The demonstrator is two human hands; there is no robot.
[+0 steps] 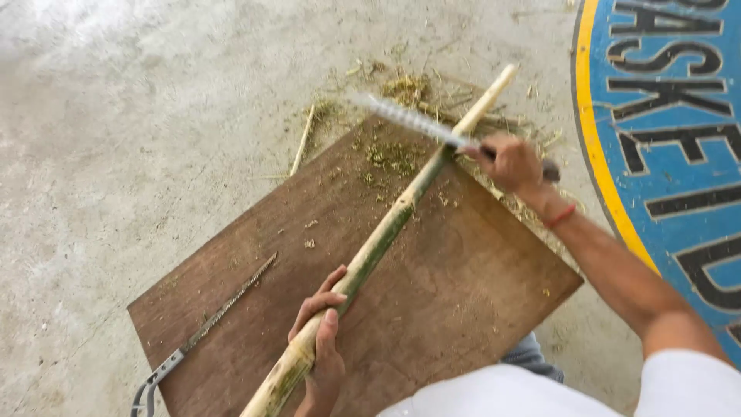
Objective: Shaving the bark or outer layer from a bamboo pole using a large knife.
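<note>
Left hand (320, 340) wrapped around the lower part of a long bamboo stalk (386, 232), fingers curled over the top, thumb along the near side; right hand (511, 162) closed on the dark handle of a knife (421, 123), blade blurred and laid against the stalk at about 1 o'clock from board centre. Stalk lying diagonally across a brown wooden board (463, 286), running from 7 o'clock at the frame's bottom edge to 1 o'clock, upper end pale and stripped, middle stretch green, lower end yellowish. Judged stiff and light for its length, rounded and smooth-skinned, so likely to roll or slip under a loose grip; best taken well below the worked zone, as shown, with a full wrap of the fingers and the far end resting on the board. Stripped fibres possibly sharp at the edges. Green and straw-coloured shavings (401, 89) scattered at 12 o'clock of the board. Thin serrated saw blade (224, 313) with a metal handle lying at 8 o'clock, apart from both hands. Grey concrete floor (116, 116) beneath; blue and yellow painted floor marking (617, 177) at 3 o'clock. Red wristband (561, 215) on the right wrist.
</note>
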